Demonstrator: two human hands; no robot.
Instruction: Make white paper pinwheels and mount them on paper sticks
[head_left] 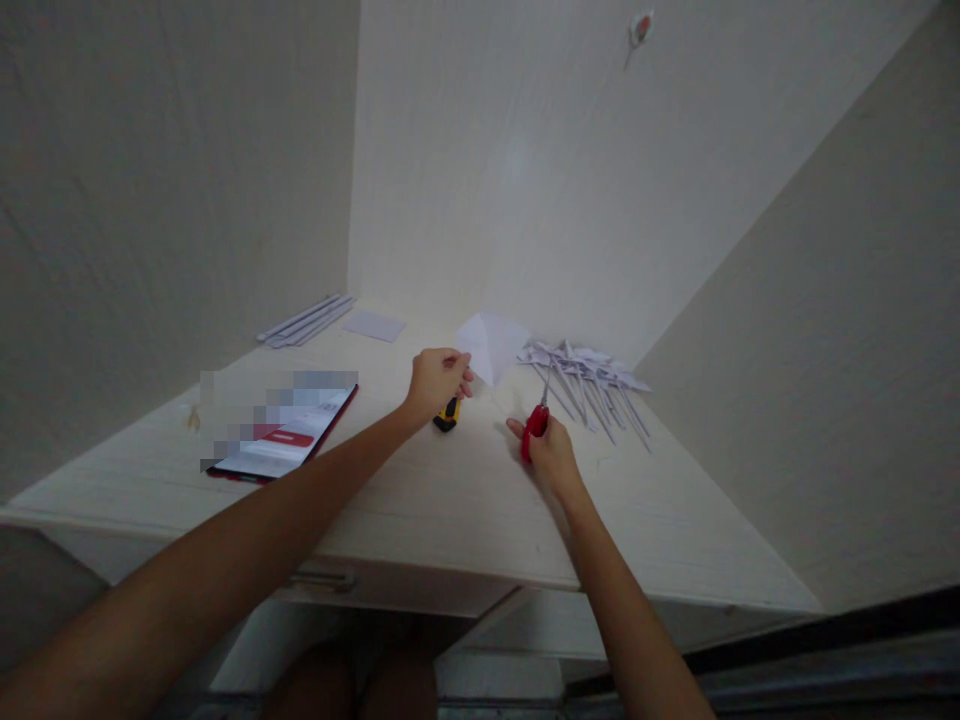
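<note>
My left hand [440, 384] is closed in a pinch at the left edge of a white folded paper [493, 345], which spreads out like a fan. Red-handled scissors [535, 434] are in my right hand [553, 455], their blades pointing up and away from me, apart from the paper. Partly covered by my left hand, a yellow and black tool [448, 415], perhaps a cutter, lies on the table. Just beyond the scissors is a pile of white paper pieces with thin rolled sticks [592, 380].
On the left of the white table [450, 510] lies a phone or tablet [289, 440] with a lit screen. Behind it are several rolled paper sticks [306, 322] and a flat paper rectangle [375, 325]. Walls [480, 150] enclose the back and sides. A drawer handle [322, 579] shows at the front.
</note>
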